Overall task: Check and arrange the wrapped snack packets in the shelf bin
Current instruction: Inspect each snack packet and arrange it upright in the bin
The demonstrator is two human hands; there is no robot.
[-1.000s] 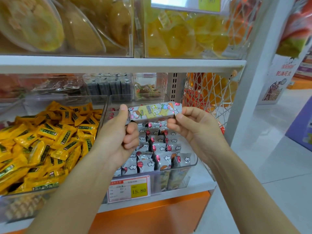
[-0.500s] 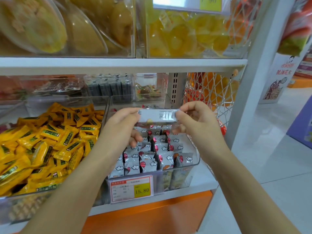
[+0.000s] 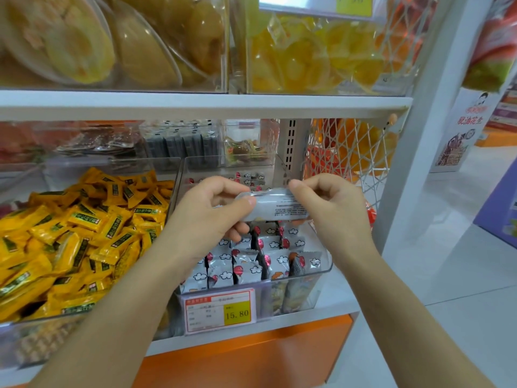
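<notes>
A long wrapped snack packet (image 3: 275, 205) is held level above the clear shelf bin (image 3: 321, 271), its silver back with small printed text facing me. My left hand (image 3: 208, 217) pinches its left end and my right hand (image 3: 333, 211) pinches its right end. Below the hands, several silver packets (image 3: 246, 268) with cloud and red marks stand upright in rows inside the bin. The rear rows are partly hidden by my hands.
A bin of yellow packets (image 3: 70, 239) sits left of the clear bin. A price tag reading 15.80 (image 3: 221, 310) hangs on the bin front. A white shelf board (image 3: 195, 105) runs overhead with jars above. A white net of orange goods (image 3: 349, 152) hangs at the right.
The packet has been turned over: its colourful front faced me a second ago, now the silver printed back does. Both hands stay on its ends at about the same height.
</notes>
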